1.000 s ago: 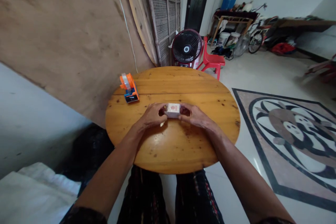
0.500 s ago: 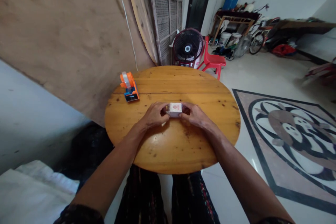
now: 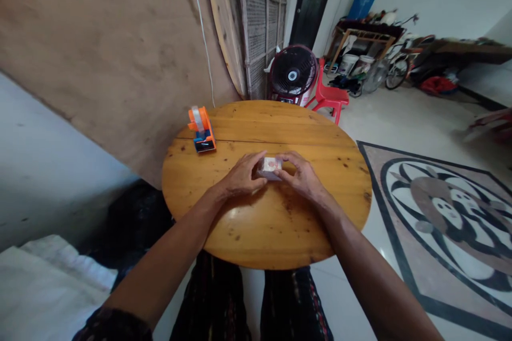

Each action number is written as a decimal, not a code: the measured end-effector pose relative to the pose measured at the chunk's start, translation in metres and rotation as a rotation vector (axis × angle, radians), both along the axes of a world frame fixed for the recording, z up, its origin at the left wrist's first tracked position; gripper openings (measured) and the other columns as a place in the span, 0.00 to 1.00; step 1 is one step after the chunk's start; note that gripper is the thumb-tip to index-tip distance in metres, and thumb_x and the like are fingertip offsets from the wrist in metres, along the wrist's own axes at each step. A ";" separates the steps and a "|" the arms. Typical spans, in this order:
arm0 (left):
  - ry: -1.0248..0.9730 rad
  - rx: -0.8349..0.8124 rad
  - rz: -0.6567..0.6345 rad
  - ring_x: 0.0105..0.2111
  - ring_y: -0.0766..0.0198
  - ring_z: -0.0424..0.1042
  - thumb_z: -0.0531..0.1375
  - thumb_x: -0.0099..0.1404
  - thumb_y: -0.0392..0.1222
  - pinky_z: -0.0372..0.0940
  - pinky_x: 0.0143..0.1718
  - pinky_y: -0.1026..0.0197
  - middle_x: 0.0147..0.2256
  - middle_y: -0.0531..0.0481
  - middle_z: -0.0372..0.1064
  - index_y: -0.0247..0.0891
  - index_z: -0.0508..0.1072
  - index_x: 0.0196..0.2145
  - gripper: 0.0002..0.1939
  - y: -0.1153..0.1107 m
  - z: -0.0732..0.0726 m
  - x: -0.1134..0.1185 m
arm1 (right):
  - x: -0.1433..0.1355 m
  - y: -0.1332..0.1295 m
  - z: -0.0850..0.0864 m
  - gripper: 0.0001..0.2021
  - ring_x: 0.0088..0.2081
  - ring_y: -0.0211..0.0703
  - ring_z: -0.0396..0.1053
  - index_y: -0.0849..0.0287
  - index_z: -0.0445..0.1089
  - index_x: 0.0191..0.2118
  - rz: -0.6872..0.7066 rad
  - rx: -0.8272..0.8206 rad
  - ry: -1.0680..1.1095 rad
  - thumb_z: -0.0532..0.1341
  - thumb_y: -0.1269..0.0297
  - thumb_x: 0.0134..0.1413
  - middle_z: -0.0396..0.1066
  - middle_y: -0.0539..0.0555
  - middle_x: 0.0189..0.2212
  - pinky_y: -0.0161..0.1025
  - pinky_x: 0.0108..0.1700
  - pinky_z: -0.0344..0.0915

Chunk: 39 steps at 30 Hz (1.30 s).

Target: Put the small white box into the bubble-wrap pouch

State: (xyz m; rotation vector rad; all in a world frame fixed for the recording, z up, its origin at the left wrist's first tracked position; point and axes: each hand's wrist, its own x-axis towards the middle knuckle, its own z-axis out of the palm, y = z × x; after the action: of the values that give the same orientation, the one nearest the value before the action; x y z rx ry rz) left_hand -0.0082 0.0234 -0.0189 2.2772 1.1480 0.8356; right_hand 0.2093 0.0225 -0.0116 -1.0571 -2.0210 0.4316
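A small white box [image 3: 270, 168] with a reddish print on top rests on the round wooden table [image 3: 264, 240], between my two hands. My left hand [image 3: 245, 175] curves round its left end, thumb at the near side and fingers at the far side. On the right end, my right hand [image 3: 300, 173] grips the box with thumb and fingertips. An orange and blue tape dispenser [image 3: 203, 130] with a roll of clear tape stands at the table's far left.
A dark red fan [image 3: 293, 72] and a red chair [image 3: 331, 95] stand beyond the table. A brown board leans at the left. A bicycle and a cluttered workbench are at the back right.
The view has shifted slightly. My fingers have changed their hold on the box, with the left thumb nearer its front and the right fingers higher round its end.
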 end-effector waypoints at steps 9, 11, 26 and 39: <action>-0.108 0.039 -0.062 0.51 0.54 0.67 0.60 0.54 0.34 0.64 0.54 0.49 0.54 0.40 0.66 0.37 0.58 0.63 0.38 -0.004 0.003 0.004 | -0.001 -0.004 0.007 0.13 0.45 0.48 0.72 0.54 0.73 0.44 0.013 0.015 0.013 0.64 0.56 0.54 0.75 0.55 0.41 0.48 0.50 0.66; -0.106 0.035 -0.060 0.51 0.54 0.67 0.60 0.54 0.34 0.64 0.54 0.49 0.54 0.40 0.66 0.38 0.58 0.63 0.38 -0.004 0.003 0.004 | 0.000 -0.004 0.007 0.13 0.46 0.49 0.72 0.53 0.73 0.45 0.015 0.045 -0.018 0.64 0.57 0.53 0.75 0.56 0.43 0.49 0.51 0.65; -0.057 0.086 -0.077 0.53 0.53 0.66 0.58 0.55 0.33 0.63 0.56 0.50 0.55 0.39 0.65 0.35 0.57 0.63 0.37 -0.005 0.003 0.005 | -0.006 -0.008 0.006 0.08 0.45 0.48 0.73 0.55 0.75 0.34 -0.072 0.204 -0.122 0.59 0.62 0.61 0.76 0.56 0.43 0.47 0.49 0.61; -0.166 -0.066 -0.094 0.52 0.53 0.68 0.60 0.58 0.42 0.64 0.54 0.49 0.54 0.38 0.66 0.35 0.58 0.63 0.37 -0.007 0.009 0.003 | -0.007 -0.007 0.006 0.08 0.45 0.48 0.72 0.54 0.72 0.34 -0.068 0.079 0.026 0.57 0.61 0.61 0.76 0.56 0.41 0.47 0.50 0.63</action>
State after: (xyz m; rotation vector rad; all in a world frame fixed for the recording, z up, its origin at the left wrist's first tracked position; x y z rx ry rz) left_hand -0.0056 0.0167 -0.0097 2.1456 0.9736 0.9167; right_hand 0.2024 0.0154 -0.0052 -1.0630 -1.9570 0.3251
